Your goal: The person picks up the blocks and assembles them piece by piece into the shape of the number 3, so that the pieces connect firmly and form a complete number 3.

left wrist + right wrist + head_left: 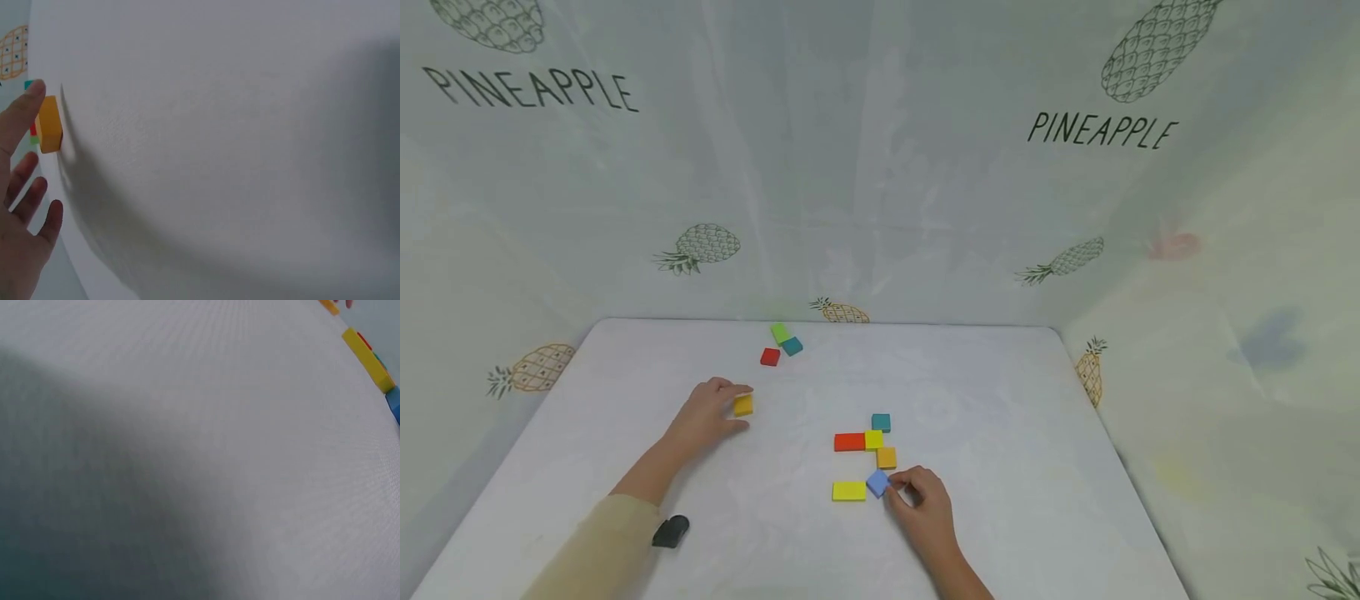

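Observation:
In the head view my left hand (706,417) is at the left around an orange block (742,406). Its thumb and forefinger stand spread on either side of the block, apart from it as far as I can see. The left wrist view shows the same orange block (50,125) beside a fingertip, the other fingers spread. Near the front middle, my right hand (923,504) pinches the edge of a blue block (877,483) with thumb and forefinger. This block lies turned at an angle next to a long yellow block (848,492). The right wrist view cuts off the blue block (394,402) and hides the hand.
Behind the blue block sit a second orange block (887,457), a small yellow block (873,440), a long red block (850,442) and a teal block (881,422). Farther back lie green (781,334), teal (792,346) and red (770,357) blocks. A black object (671,532) lies by the left sleeve.

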Available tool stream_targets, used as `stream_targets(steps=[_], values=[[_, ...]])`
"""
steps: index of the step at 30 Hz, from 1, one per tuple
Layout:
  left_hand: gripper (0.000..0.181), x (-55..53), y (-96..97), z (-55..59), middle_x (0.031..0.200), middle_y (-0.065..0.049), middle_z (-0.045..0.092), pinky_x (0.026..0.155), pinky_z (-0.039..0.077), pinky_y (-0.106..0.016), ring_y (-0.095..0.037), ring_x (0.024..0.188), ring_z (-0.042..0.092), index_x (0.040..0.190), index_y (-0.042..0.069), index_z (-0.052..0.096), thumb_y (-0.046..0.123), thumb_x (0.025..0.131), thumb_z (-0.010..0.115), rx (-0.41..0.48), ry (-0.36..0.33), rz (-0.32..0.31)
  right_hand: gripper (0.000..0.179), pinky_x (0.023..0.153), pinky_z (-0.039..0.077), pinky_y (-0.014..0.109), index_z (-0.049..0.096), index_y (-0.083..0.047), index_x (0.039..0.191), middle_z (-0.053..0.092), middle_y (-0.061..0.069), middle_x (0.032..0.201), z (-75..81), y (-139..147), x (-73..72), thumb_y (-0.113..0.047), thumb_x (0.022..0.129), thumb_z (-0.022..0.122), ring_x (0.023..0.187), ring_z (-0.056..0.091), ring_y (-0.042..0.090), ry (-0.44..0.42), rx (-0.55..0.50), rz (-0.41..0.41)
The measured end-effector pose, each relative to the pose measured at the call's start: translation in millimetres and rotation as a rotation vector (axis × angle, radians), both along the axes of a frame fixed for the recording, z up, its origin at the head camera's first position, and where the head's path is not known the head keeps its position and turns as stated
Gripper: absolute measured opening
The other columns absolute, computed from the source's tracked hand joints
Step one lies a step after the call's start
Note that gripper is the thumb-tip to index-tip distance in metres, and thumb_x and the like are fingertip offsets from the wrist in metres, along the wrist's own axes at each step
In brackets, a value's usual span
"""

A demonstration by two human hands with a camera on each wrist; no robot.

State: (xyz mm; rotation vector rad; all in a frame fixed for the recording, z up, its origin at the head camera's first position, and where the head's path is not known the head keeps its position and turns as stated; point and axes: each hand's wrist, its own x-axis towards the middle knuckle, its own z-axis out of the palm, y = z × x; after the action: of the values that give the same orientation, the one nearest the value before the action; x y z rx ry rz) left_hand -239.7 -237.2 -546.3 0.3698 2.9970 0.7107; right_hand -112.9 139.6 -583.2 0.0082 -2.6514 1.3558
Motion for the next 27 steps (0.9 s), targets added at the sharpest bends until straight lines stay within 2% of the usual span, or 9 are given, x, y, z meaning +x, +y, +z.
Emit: stream_targets(steps=[4,9,20,27], values=[[0.059,-10.2,-5.7,0.9,0.114,-0.015,0.054,0.091,0.047,-0.051,-0.034,0.106,0.049,0.129,0.011,0.062,0.022,0.075,0.085,-0.052,-0.039,-0.057,0.017,0.077,0.047,0.026,0.070,-0.029,0.090,0.058,-0.021,0.081,-0.9,0,-0.7,-0.017,0.082,0.078,0.080,0.053,0.005,0.011,0.003,0.002],[0.054,-16.7,-7.8,2.1,0.106,-0.010,0.056,0.089,0.048,-0.049,-0.032,0.101,0.050,0.125,0.009,0.064,0.019,0.076,0.085,-0.057,-0.060,-0.091,0.018,0.074,0.048,0.026,0.070,-0.028,0.089,0.058,-0.020,0.080,-1.6,0,0.1,-0.016,0.080,0.079,0.078,0.053,0.005,0.045,0.007,-0.004],[0.044,-16.5,-7.6,-1.0,0.103,-0.008,0.059,0.091,0.046,-0.052,-0.032,0.102,0.051,0.119,0.008,0.067,0.013,0.079,0.082,-0.015,-0.088,-0.065,0.018,0.073,0.047,0.025,0.071,-0.026,0.089,0.059,-0.020,0.080,-3.2,2,-1.6,-0.012,0.080,0.078,0.077,0.053,0.005,0.102,-0.008,0.034],[0.042,-13.7,0.3,1.9,0.101,-0.007,0.059,0.090,0.046,-0.051,-0.031,0.100,0.051,0.117,0.009,0.068,0.013,0.078,0.082,0.005,-0.086,-0.066,0.018,0.074,0.047,0.025,0.070,-0.027,0.089,0.059,-0.020,0.080,-4.2,3,-1.8,-0.013,0.081,0.078,0.077,0.053,0.005,0.082,-0.006,0.033]])
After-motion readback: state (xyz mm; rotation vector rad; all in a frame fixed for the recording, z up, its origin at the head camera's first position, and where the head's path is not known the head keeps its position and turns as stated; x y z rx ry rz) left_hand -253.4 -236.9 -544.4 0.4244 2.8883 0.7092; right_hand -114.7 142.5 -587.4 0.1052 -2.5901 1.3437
